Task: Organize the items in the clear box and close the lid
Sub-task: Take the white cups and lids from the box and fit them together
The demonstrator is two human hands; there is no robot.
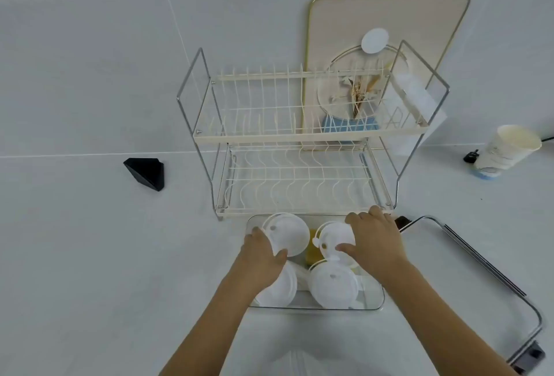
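Both hands sit in the clear box (371,305) on the counter (90,255), left hand (263,251) and right hand (374,239) each in loose grip on a white lidded container (289,233), arranging them; next, fetching the lid.

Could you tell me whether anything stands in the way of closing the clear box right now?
Yes. Both hands, left hand and right hand, reach into the open clear box onto the white round containers. The lid lies apart, to the right.
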